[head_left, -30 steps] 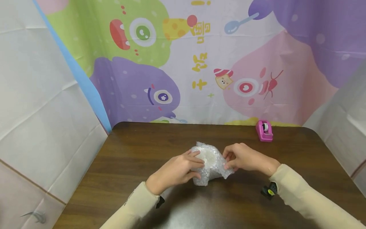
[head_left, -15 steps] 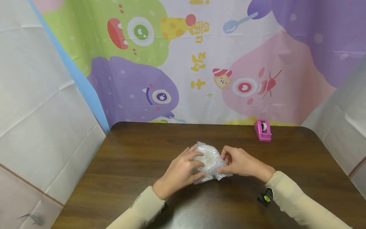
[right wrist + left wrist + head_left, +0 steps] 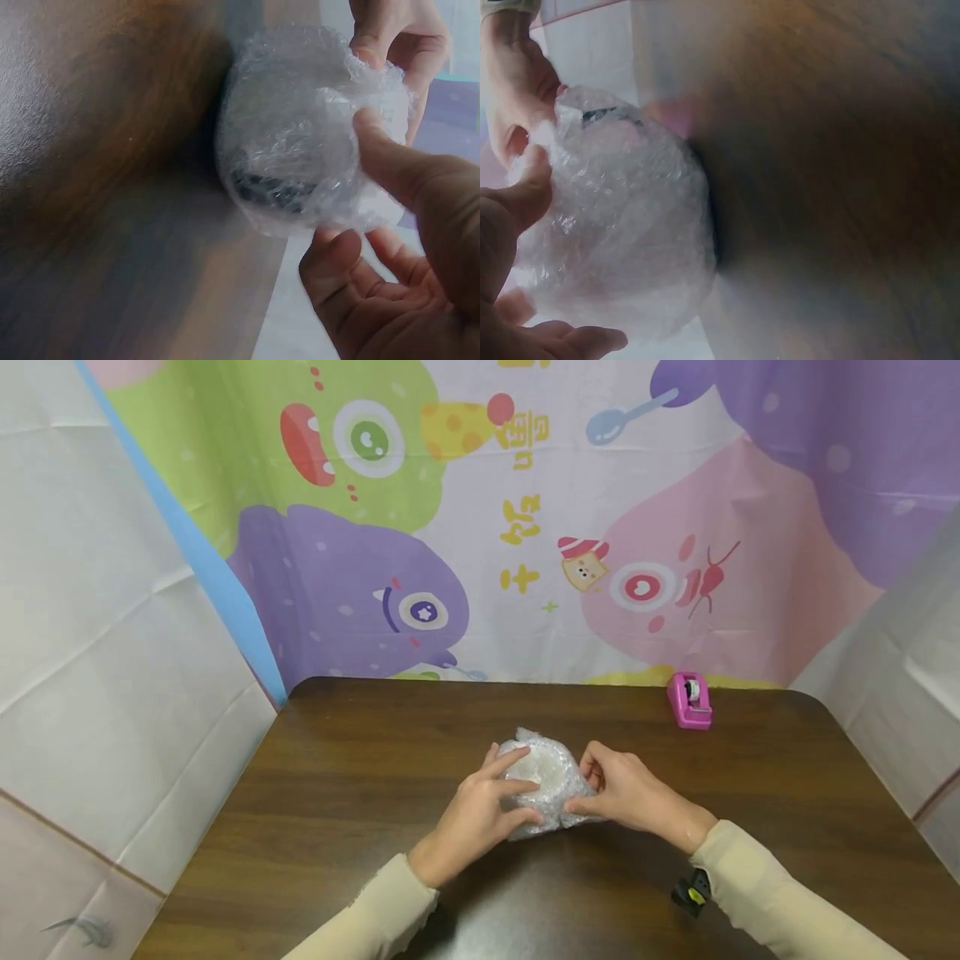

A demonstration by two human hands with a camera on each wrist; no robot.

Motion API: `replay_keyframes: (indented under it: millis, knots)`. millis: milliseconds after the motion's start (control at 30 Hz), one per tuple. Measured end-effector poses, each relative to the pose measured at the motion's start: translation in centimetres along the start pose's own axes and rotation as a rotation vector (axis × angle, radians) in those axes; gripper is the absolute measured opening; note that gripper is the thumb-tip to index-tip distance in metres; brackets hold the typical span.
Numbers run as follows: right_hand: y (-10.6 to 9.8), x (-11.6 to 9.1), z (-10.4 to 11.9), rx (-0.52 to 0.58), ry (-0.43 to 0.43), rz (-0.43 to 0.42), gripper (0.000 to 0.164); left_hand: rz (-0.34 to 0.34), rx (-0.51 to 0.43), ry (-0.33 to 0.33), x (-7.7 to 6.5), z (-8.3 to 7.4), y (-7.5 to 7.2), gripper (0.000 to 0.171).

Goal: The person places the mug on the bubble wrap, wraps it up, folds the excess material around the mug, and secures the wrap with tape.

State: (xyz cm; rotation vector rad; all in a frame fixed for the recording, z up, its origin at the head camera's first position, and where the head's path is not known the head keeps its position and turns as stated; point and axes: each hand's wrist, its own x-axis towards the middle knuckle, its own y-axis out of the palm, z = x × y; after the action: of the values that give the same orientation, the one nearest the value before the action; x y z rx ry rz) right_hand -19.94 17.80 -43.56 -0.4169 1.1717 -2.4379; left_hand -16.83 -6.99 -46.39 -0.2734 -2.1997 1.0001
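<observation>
A bundle in clear bubble wrap stands on the table, with a pale round top showing through. In the right wrist view a dark strip shows through the wrap; what exactly lies inside is hard to tell. My left hand holds the bundle from the left, fingers spread over its top and side, thumb at the near edge. On the other side my right hand pinches the folded wrap between thumb and fingers. The left wrist view shows the crumpled wrap bulging round the bundle.
A pink tape dispenser sits near the back right of the dark wooden table. A cartoon-printed cloth hangs right behind the table's far edge, with pale sheets at both sides.
My right hand has moved left and nearer, folding the loose wrap flap inward against the bundle. The left hand has shifted slightly, with its fingers spread on the top.
</observation>
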Motion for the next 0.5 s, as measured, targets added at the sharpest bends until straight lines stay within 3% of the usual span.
replay_keyframes:
  millis: [267,500]
  knots:
    - [0.14,0.14,0.53,0.001,-0.019,0.02,0.049,0.007,-0.011,-0.024,0.0,-0.18,0.03,0.04]
    - [0.57,0.05,0.67,-0.01,-0.009,-0.021,0.052,-0.007,-0.008,-0.043,-0.08,-0.35,0.35,0.032]
